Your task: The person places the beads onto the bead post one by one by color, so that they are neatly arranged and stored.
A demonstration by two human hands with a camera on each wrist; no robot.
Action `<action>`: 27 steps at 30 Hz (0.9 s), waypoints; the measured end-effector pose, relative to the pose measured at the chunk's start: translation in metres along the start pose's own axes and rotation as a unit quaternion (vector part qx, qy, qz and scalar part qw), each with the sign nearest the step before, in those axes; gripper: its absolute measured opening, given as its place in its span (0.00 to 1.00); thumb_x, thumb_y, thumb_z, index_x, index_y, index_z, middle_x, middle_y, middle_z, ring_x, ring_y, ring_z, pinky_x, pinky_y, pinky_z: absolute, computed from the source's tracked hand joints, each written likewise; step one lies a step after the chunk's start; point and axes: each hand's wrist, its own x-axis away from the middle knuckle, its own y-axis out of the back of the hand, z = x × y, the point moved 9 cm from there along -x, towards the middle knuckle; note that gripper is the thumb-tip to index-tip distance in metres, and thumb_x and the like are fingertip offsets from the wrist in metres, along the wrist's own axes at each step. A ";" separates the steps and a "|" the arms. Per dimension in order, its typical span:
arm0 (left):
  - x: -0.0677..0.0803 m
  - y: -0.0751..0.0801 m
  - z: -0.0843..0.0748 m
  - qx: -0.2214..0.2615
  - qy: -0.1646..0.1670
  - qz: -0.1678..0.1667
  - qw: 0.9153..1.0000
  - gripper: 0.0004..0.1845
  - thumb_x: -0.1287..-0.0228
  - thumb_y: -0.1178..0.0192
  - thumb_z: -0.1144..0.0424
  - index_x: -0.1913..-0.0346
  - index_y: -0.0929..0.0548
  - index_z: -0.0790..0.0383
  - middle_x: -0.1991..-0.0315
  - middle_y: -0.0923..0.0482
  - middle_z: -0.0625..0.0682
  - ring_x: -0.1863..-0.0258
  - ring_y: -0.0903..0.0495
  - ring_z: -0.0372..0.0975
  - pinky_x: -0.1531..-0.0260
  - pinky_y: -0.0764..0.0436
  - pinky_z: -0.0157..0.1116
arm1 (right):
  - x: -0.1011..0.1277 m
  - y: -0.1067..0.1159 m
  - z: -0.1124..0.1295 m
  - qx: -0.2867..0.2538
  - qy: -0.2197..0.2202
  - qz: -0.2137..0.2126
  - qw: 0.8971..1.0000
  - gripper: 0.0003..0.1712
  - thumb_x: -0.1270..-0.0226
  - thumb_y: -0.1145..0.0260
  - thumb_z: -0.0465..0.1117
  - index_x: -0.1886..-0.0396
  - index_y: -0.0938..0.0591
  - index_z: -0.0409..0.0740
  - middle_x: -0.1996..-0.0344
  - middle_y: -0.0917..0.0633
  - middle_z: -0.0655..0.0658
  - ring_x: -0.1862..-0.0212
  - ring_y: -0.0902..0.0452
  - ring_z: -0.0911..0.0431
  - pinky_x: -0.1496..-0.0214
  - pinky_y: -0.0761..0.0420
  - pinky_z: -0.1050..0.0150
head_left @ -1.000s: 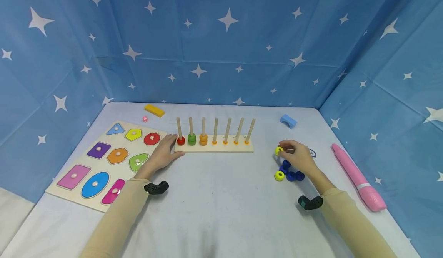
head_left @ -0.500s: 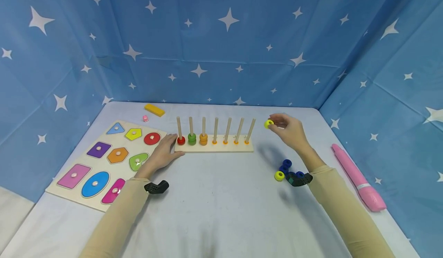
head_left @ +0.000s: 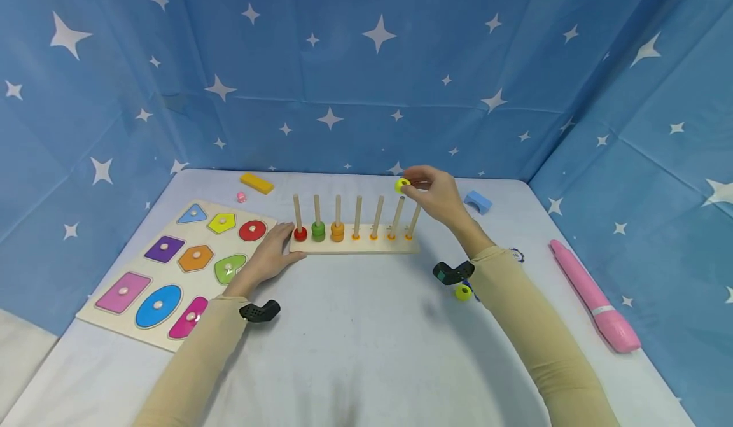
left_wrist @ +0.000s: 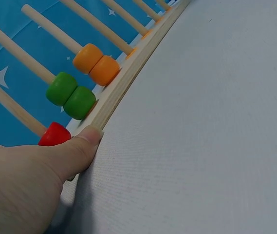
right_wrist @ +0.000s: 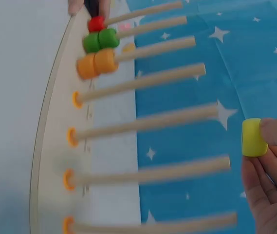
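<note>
Right hand (head_left: 438,196) is pinching a yellow ring (head_left: 402,185) just above the peg tops at the rack's (head_left: 355,244) right end, while the left hand (head_left: 269,258) presses relaxed fingers against its left end.

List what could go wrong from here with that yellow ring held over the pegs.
1. The right hand pinches the yellow ring by its edge above thin, close-set pegs; it may miss a tip and drop.
2. Knocking a peg could shift the peg board, which only the left hand steadies at one end.
</note>
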 end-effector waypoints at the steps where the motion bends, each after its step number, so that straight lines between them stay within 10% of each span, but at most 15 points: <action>1: 0.000 0.000 0.000 -0.001 0.000 0.000 1.000 0.44 0.40 0.35 0.52 0.29 0.45 0.69 0.29 0.48 0.65 0.28 0.56 0.55 0.31 0.51 0.53 | -0.002 -0.004 0.003 0.000 0.004 0.003 1.000 0.18 0.38 0.33 0.37 0.48 0.21 0.39 0.55 0.18 0.42 0.54 0.21 0.53 0.49 0.20 0.62; 14: 0.001 -0.001 -0.002 -0.001 -0.006 -0.001 1.000 0.44 0.41 0.35 0.52 0.29 0.44 0.68 0.29 0.48 0.64 0.28 0.55 0.55 0.31 0.50 0.53 | -0.015 -0.066 0.039 0.015 0.037 0.072 0.997 0.18 0.37 0.34 0.39 0.49 0.20 0.39 0.55 0.17 0.45 0.57 0.21 0.57 0.52 0.20 0.67; 27: 0.002 -0.001 -0.001 -0.005 -0.009 -0.007 1.000 0.44 0.40 0.35 0.52 0.29 0.44 0.69 0.29 0.48 0.65 0.29 0.55 0.55 0.31 0.50 0.53 | -0.014 -0.077 0.040 0.036 0.038 0.089 0.995 0.18 0.38 0.33 0.38 0.49 0.20 0.39 0.56 0.16 0.44 0.58 0.19 0.56 0.54 0.19 0.67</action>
